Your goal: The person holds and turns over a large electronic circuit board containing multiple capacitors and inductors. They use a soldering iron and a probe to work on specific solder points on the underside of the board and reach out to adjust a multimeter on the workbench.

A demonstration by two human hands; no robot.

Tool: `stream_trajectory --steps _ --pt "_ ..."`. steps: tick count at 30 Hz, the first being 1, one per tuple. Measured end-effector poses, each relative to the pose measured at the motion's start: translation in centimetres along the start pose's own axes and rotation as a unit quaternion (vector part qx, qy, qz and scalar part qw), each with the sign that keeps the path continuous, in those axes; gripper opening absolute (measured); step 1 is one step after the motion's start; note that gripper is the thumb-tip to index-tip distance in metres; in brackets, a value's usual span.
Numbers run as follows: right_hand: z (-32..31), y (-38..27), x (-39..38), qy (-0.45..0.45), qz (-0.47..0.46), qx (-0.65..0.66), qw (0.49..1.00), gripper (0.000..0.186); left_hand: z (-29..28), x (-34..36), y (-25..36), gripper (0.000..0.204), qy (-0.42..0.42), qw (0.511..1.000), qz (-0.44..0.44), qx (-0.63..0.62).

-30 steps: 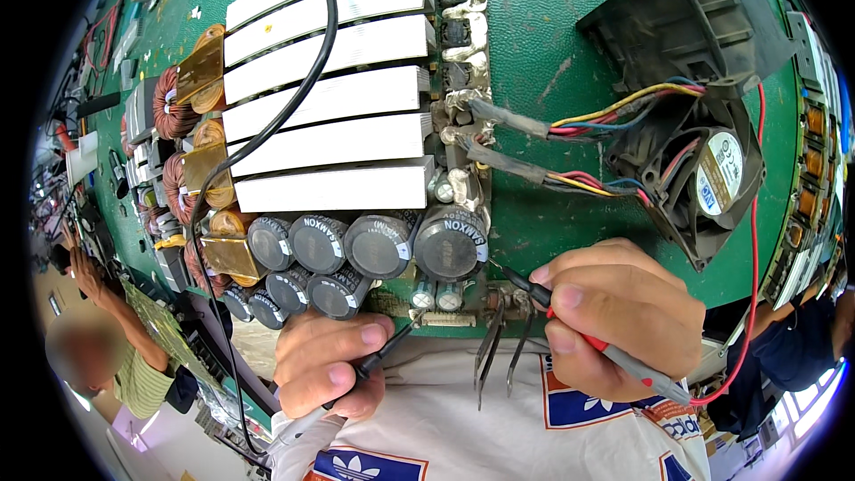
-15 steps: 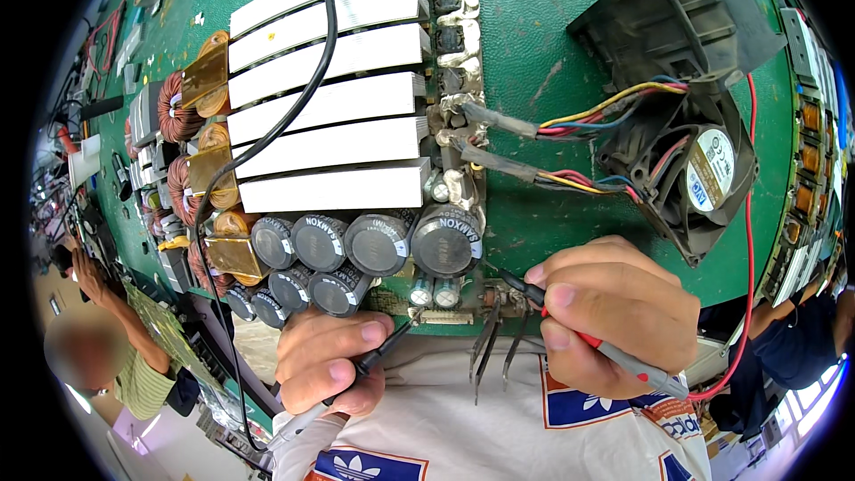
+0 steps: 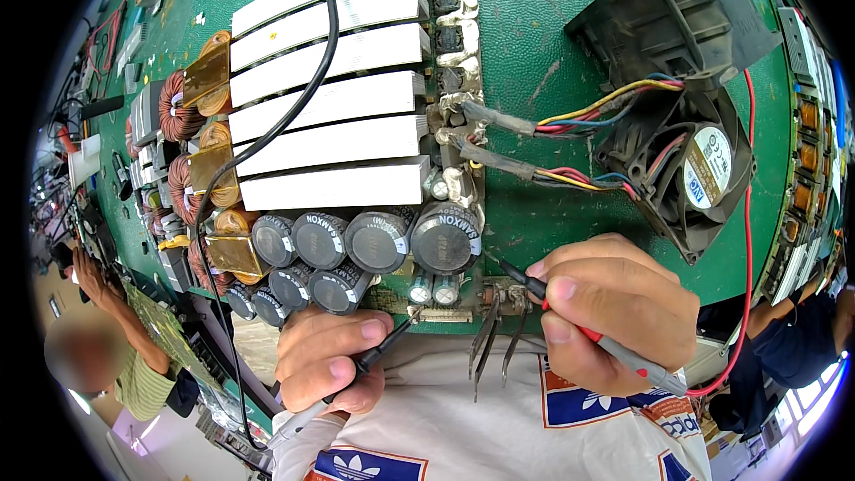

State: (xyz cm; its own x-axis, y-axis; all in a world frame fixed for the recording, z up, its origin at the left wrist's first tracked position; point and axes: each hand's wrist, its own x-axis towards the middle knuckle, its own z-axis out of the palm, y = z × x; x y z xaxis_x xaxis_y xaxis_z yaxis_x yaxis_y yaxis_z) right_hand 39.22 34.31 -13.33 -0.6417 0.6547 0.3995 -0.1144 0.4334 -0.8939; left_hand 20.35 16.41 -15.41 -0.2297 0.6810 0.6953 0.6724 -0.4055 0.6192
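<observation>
My left hand (image 3: 329, 361) grips a black-and-grey test probe (image 3: 378, 352), its tip at the circuit board's lower edge by a white connector (image 3: 445, 314). My right hand (image 3: 614, 316) is closed on a red-and-grey probe (image 3: 641, 365), its black tip pointing at the board's right edge beside a large black capacitor (image 3: 445, 245). The board carries rows of capacitors, white heatsinks (image 3: 329, 183), copper coils (image 3: 178, 111) and bent metal leads (image 3: 488, 343) at the lower edge. A black cable (image 3: 312, 89) crosses the heatsinks.
A black fan (image 3: 668, 169) and dark plastic housing (image 3: 668, 22), joined by wires, lie right on the green mat (image 3: 534, 9). A red lead (image 3: 746, 214) runs down beside them. Another board (image 3: 797, 169) stands far right. One person (image 3: 151, 356) works left; another (image 3: 788, 347) is right.
The board, fan and housing appear shifted slightly leftward in view. My right hand and probe moved slightly up and left. My left hand stays almost in place.
</observation>
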Motion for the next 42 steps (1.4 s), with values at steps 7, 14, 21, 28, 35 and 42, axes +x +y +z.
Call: stream_trajectory --steps 7,14,21,28,35,42 --pt "0.2 0.1 -0.2 0.023 -0.002 0.002 1.000 0.035 0.2 0.1 -0.1 0.024 0.007 1.000 0.003 -0.002" --pt "0.2 0.0 0.0 0.017 -0.001 0.005 1.000 0.033 0.3 0.1 -0.1 0.024 0.006 1.000 0.006 -0.003" --pt "0.0 -0.2 0.0 0.004 0.008 0.008 1.000 0.034 0.0 0.2 0.0 0.025 -0.010 1.000 0.000 0.001" --pt "0.1 -0.1 0.0 0.017 0.006 0.006 1.000 0.032 -0.5 0.1 0.0 0.028 -0.038 0.999 0.003 -0.006" --pt "0.0 -0.2 0.1 0.006 0.007 0.011 1.000 0.030 -0.6 0.2 -0.1 0.029 -0.045 0.999 0.009 -0.007" --pt "-0.1 -0.1 0.1 -0.003 0.003 0.018 1.000 0.029 -0.6 0.1 -0.2 0.030 -0.047 0.999 0.010 -0.009"
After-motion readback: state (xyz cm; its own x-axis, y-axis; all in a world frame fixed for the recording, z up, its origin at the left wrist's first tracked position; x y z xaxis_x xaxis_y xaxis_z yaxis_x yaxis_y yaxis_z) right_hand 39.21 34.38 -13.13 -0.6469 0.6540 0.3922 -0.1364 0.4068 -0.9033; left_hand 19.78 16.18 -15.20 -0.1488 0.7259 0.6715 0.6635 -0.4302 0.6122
